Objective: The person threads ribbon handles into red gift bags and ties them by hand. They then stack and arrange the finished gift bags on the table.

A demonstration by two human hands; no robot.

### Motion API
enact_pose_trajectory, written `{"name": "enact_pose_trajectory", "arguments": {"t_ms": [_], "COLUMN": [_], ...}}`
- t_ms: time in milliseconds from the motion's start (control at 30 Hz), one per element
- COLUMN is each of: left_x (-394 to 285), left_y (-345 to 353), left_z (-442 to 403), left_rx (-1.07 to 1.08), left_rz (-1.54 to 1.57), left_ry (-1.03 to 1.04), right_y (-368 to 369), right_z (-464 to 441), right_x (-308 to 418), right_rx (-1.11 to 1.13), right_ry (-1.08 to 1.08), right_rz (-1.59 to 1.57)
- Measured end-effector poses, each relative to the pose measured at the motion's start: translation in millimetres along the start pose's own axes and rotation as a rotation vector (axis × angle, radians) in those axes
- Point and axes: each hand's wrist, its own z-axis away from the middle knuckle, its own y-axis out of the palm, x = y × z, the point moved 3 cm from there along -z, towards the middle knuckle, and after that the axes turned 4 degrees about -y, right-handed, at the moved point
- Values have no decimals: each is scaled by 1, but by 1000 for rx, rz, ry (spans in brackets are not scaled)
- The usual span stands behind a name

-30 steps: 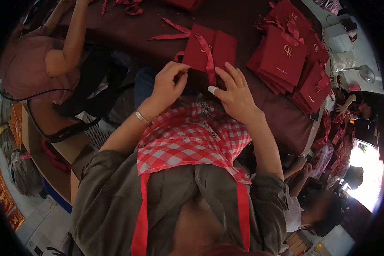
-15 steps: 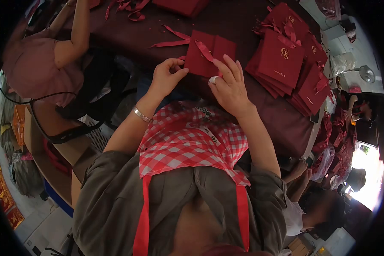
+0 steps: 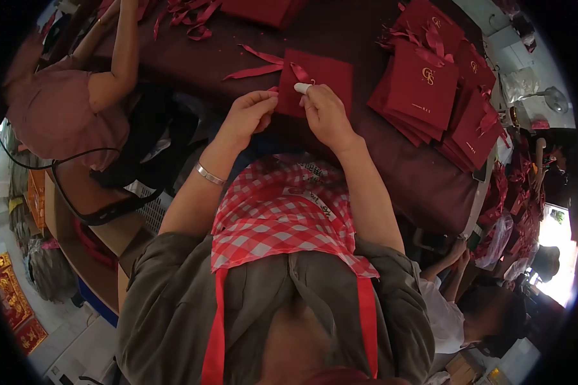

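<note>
A dark red bag or folder (image 3: 336, 72) lies flat at the near table edge, under both hands. A red ribbon (image 3: 263, 68) trails off to its left, and another length of ribbon (image 3: 298, 72) crosses its face toward my right hand. My left hand (image 3: 245, 117) is closed in a pinch at the bag's left edge, where a bit of red ribbon shows at the fingertips. Over the bag's middle, my right hand (image 3: 328, 115) is closed with curled fingers at the ribbon. One of its digits wears a white cover (image 3: 302, 87). Its fingertips are partly hidden.
Stacked red bags with gold lettering (image 3: 420, 83) lie to the right on the dark red tablecloth (image 3: 417, 183). More red bags (image 3: 263, 9) and loose ribbons (image 3: 196, 19) are at the far side. One person (image 3: 70, 115) sits left, another (image 3: 443, 314) right. A cardboard box (image 3: 103, 247) stands left.
My right hand has moved left across the bag, and its spread fingers have curled in. The bag's right part now looks flatter. My left hand stays at the left edge.
</note>
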Motion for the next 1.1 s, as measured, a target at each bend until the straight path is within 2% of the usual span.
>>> {"name": "enact_pose_trajectory", "arguments": {"t_ms": [33,167,267,433,533,767,833,1100], "left_x": [2,2,5,12,10,13,13,11], "left_y": [-1,2,1,2,3,-5,-6,-4], "left_z": [-2,-6,-8,-6,-6,-13,-14,-14], "left_rx": [58,129,164,94,147,196,280,242], "left_rz": [90,152,86,213,249,255,284,254], "left_ry": [-76,-136,-140,-86,-56,-102,-110,-125], "right_y": [0,0,-2,-4,-4,-2,-1,-2], "right_z": [0,-1,0,-1,0,-3,-2,-4], "right_x": [0,0,2,1,1,1,0,0], "right_rx": [14,-29,-22,-66,-73,-104,-89,-87], "right_ry": [17,14,57,49,32,-74,-60,-44], "right_rz": [-21,-37,-70,-94,-98,10,5,-66]}}
